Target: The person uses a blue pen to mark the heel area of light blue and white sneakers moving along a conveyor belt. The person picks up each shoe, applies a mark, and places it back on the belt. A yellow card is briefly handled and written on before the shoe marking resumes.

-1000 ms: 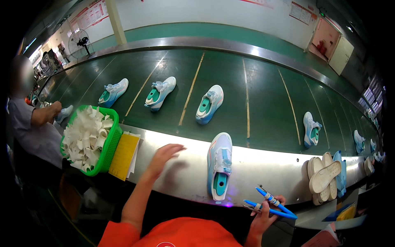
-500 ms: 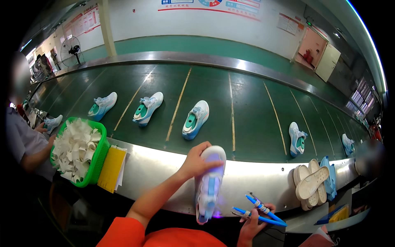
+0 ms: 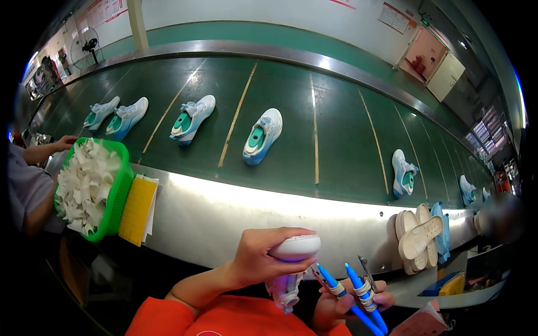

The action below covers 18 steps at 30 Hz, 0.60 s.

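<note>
My left hand (image 3: 252,260) is wrapped round the toe end of a white sneaker (image 3: 297,249), close in front of my body. The sneaker points away from me, and its lower part is tinged with violet light. Just right of it, my right hand (image 3: 332,307) is closed on two blue pens (image 3: 362,287) bound with pale bands. Thin metal tips stick up beside the pens; their exact kind is unclear. The pens appear apart from the sneaker, though its near end is partly hidden.
White and blue sneakers (image 3: 263,137) stand spaced along the green conveyor belt (image 3: 286,84). On the metal ledge (image 3: 196,207) are a green basket (image 3: 115,196) of white scraps, a yellow booklet (image 3: 134,215) and cream insoles (image 3: 420,238). A co-worker's arm (image 3: 42,151) reaches in at left.
My left hand has brought the sneaker nearer my body and tipped its toe toward the belt. My right hand has turned the pens more upright. The view has tilted lower.
</note>
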{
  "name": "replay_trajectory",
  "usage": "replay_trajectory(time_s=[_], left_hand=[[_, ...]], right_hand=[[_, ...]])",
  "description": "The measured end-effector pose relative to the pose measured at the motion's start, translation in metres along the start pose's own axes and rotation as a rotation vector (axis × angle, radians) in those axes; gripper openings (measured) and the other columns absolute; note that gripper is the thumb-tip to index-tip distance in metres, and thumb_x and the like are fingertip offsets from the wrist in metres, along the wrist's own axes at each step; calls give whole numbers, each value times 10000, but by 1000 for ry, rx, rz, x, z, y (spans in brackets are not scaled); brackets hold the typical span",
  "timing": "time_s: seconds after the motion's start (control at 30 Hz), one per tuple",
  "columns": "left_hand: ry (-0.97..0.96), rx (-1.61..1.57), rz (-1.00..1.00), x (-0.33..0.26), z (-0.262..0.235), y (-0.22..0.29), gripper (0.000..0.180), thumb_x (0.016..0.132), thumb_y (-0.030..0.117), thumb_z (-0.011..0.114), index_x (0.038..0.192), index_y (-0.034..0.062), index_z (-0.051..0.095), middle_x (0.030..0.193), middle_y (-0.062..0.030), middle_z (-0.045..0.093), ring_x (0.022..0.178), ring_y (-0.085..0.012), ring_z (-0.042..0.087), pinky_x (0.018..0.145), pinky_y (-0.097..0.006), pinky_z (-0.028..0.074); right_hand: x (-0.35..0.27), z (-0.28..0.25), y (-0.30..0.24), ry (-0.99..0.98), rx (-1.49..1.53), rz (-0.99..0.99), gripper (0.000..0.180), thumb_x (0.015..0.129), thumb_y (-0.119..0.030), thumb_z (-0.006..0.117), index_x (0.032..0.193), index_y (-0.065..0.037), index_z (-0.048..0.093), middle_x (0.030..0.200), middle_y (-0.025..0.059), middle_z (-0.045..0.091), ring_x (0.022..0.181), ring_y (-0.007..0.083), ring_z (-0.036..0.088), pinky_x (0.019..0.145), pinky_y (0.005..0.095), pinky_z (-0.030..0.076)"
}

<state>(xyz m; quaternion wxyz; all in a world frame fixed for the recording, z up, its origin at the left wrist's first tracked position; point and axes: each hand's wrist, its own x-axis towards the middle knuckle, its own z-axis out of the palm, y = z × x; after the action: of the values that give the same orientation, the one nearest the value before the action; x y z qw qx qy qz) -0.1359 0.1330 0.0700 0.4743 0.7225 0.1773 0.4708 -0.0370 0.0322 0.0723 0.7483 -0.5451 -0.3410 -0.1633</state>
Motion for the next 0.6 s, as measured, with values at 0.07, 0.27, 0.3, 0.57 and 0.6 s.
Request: replay_trajectory(time_s=[0.07,0.27,0.3,0.57,0.6], left_hand=[[-31,-17,-9,2,-2,2,397,629,33,775,997,-3,630,874,-99,668,783,-152,650,713,-240,514],[-58,-46,-21,0,-1,-6,420,639,106,774,1024,38,621,888,-105,666,774,-199,662,689,-261,524],[-65,-37,-23,0,-1,-7,425,637,105,774,1027,40,620,891,-106,666,775,-202,662,689,-262,524],[-55,-8,21,-2,-4,-7,428,633,107,773,1029,51,622,882,-105,666,765,-208,662,677,-265,524],[-56,-15,21,-2,-5,-8,429,631,106,772,1029,52,623,879,-105,666,763,-208,662,674,-265,524]], right_hand=[[0,2,2,39,-54,-59,495,764,-388,608,957,-74,277,756,55,343,500,105,391,382,199,293],[-2,-10,17,-59,-156,-192,473,771,-376,609,937,-87,274,754,61,359,499,119,431,372,206,353],[-4,-2,10,-71,-103,-153,466,775,-368,609,933,-87,273,753,63,365,490,120,442,366,209,377],[-9,-72,51,-545,683,447,448,763,-150,531,1166,27,449,979,195,532,875,185,506,642,217,447],[8,-88,35,-545,775,946,483,764,-156,529,1196,34,427,988,194,532,876,185,503,644,211,444]])
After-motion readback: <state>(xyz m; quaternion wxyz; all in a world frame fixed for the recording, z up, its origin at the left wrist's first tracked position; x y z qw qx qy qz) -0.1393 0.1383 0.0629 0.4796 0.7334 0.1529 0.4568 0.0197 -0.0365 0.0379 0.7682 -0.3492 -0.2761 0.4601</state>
